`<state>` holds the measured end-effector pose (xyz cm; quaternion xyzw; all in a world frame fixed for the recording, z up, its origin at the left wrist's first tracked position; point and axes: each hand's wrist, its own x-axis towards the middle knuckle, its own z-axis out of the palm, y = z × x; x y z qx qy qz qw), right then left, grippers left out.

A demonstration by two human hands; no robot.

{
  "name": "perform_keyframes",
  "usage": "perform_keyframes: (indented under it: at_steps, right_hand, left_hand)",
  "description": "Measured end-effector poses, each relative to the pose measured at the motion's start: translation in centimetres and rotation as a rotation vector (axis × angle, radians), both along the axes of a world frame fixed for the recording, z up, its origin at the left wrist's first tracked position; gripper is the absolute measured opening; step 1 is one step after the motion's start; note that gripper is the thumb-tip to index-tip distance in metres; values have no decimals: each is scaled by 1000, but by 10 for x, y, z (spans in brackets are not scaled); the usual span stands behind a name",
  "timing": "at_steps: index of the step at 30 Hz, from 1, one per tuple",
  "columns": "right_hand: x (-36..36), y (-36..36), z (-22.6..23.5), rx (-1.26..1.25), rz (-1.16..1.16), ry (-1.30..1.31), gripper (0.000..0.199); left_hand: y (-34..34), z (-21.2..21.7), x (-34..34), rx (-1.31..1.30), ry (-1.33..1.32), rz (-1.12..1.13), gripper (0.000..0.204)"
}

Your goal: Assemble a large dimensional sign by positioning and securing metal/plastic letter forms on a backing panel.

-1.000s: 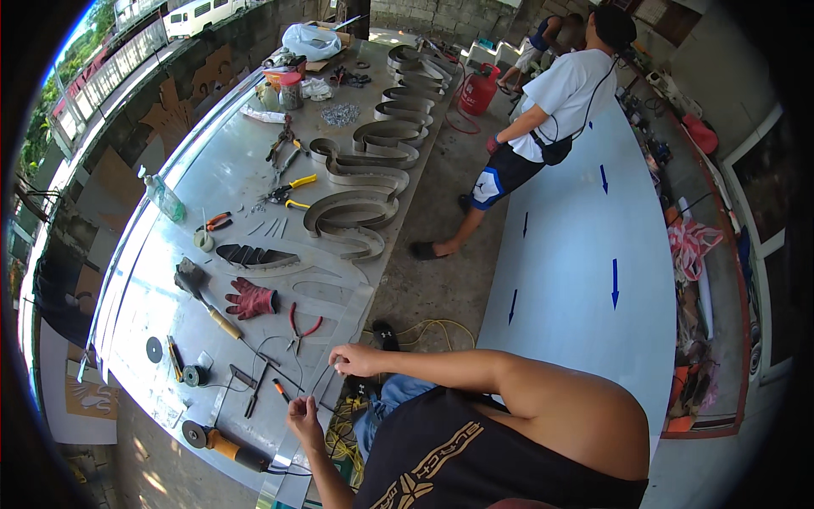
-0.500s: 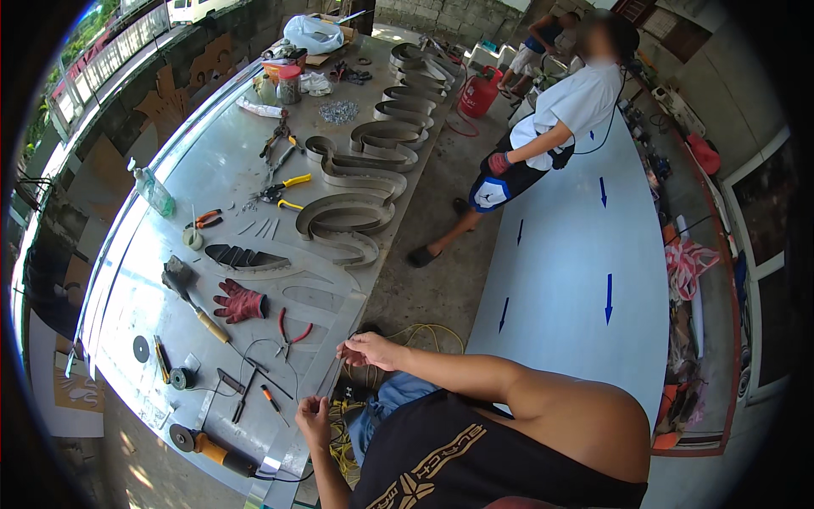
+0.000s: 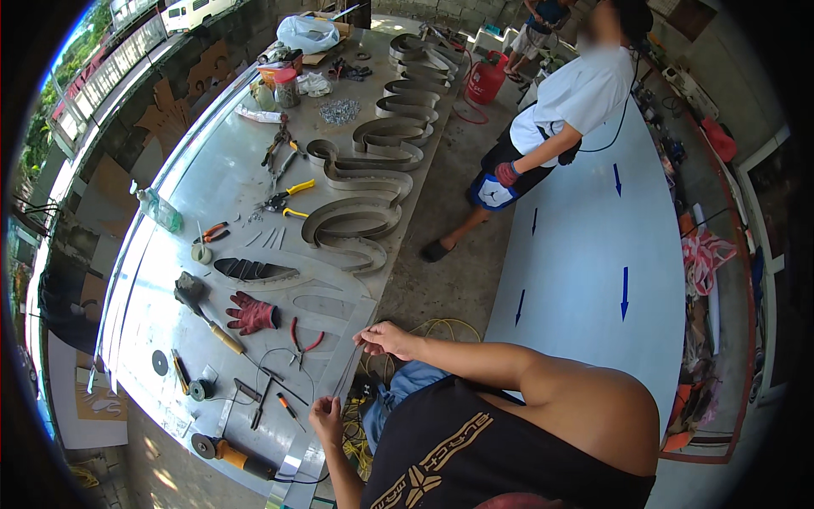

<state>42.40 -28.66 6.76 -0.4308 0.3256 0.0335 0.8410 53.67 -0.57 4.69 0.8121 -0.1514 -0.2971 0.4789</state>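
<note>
Metal strip (image 3: 343, 369) at lower centre is being pinched by my right hand (image 3: 386, 339) against the table (image 3: 212, 170) edge for steadiness; my left hand (image 3: 326, 420) is hovering slack-fingered, empty.

Co-worker (image 3: 568, 110) stepped nearer the table (image 3: 212, 170), right hand (image 3: 383, 338) shifted along its edge

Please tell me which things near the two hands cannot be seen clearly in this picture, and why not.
- Head view: whether the right hand pinches the thin metal strip at the table edge; fingers too small.
- Head view: whether the left hand holds anything; it shows only its back.
- Head view: the angle grinder cord's end, hidden under the table edge.
- Head view: small tools beside the red pliers; too small to name.
</note>
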Motion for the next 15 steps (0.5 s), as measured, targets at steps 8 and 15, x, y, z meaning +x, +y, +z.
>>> perform_keyframes:
  at_steps: [8, 15]
  right_hand:
    - [-4, -11, -5, -2, -41, -1, 25]
    - [-1, -7, 1, -142, -28, 22, 25]
  left_hand:
    - [-5, -7, -6, 42, 32, -31, 17]
    - [-1, -8, -9, 30, 72, -35, 13]
